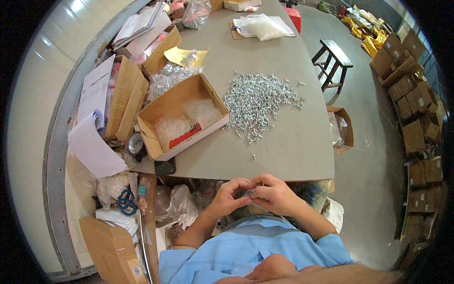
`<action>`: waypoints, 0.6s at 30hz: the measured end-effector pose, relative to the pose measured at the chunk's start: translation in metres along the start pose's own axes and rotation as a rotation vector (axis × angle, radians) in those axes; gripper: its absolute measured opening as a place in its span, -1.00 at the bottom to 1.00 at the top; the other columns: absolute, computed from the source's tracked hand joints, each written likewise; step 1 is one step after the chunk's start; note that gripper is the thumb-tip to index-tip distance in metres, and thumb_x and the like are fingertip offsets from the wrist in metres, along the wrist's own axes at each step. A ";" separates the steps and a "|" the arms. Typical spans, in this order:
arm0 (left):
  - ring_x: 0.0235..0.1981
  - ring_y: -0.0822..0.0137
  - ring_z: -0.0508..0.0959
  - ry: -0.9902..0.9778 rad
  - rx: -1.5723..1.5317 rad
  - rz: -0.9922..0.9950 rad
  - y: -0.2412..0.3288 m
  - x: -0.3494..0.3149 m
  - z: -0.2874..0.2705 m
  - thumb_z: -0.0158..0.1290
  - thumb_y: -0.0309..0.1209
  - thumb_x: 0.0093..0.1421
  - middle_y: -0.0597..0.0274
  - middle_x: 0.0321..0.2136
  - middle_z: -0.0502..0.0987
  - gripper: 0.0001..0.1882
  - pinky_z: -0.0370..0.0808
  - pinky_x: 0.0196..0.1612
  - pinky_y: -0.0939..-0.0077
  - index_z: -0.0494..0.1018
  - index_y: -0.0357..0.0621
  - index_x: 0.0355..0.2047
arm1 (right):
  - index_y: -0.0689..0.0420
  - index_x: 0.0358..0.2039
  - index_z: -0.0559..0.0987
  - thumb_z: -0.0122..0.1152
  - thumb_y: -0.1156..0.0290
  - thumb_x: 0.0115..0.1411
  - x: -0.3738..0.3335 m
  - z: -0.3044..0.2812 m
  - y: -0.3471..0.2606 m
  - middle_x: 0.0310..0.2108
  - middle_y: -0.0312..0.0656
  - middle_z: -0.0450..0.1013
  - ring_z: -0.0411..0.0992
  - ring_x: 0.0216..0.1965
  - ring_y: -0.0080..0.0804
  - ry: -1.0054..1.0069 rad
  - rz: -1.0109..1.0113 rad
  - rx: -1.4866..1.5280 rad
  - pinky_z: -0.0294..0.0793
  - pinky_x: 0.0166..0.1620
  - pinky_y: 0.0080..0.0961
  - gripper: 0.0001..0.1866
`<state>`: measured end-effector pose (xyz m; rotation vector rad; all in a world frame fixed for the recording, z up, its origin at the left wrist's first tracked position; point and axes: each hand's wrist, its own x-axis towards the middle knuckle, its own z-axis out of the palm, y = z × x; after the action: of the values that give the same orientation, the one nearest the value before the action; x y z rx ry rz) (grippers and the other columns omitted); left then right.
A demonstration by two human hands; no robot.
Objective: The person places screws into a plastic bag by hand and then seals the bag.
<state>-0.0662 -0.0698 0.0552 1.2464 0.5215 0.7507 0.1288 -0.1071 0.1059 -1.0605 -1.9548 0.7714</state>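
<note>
Just off the table's near edge, my left hand (229, 198) and my right hand (278, 195) meet in front of my body. Both have their fingers bent and pinched on a small clear plastic bag (249, 193). The fingers cover much of it, and whether anything is inside I cannot tell. Beyond them, a wide pile of small silver screws (257, 99) lies loose on the grey table (302, 156). One stray screw (254, 157) is closest to my hands. Left of the pile stands an open cardboard box (202, 136) containing clear plastic bags (172, 128) and a red strip (185, 136).
Cartons (125, 102) with papers and bagged parts crowd the table's left side. A yellow sheet (185, 57) lies behind the open box. White bags (265, 28) rest at the far end. On the floor to the right are a wooden stool (335, 59) and a carton (347, 130).
</note>
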 end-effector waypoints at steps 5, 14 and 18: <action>-0.30 0.26 0.55 0.074 0.463 0.169 0.003 0.009 0.007 0.07 -0.48 0.17 0.09 -0.36 0.54 -0.89 0.45 -0.19 0.47 0.47 -0.28 -0.33 | 0.19 -0.46 0.50 0.35 0.55 -0.09 -0.006 -0.004 0.005 -0.44 -0.14 0.46 0.46 -0.48 -0.22 0.062 0.221 0.044 0.45 -0.44 -0.45 -0.82; -0.46 0.14 0.49 0.021 0.702 0.246 0.026 0.017 0.008 0.02 -0.38 0.21 0.08 -0.49 0.46 -0.83 0.42 -0.39 0.40 0.42 -0.24 -0.43 | 0.20 -0.46 0.45 0.21 0.56 -0.02 -0.002 -0.003 0.009 -0.46 -0.11 0.37 0.37 -0.41 -0.13 0.001 0.138 0.061 0.39 -0.34 -0.35 -0.89; -0.47 0.12 0.49 0.016 0.756 0.250 0.044 0.021 -0.004 0.03 -0.38 0.20 0.09 -0.51 0.45 -0.84 0.42 -0.39 0.39 0.43 -0.22 -0.44 | 0.18 -0.45 0.46 0.18 0.55 -0.04 0.001 -0.009 0.010 -0.43 -0.09 0.37 0.35 -0.32 -0.07 -0.037 0.126 0.113 0.38 -0.25 -0.28 -0.89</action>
<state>-0.0652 -0.0454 0.0978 2.0368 0.7025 0.7997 0.1398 -0.1003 0.1035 -1.1161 -1.8655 0.9648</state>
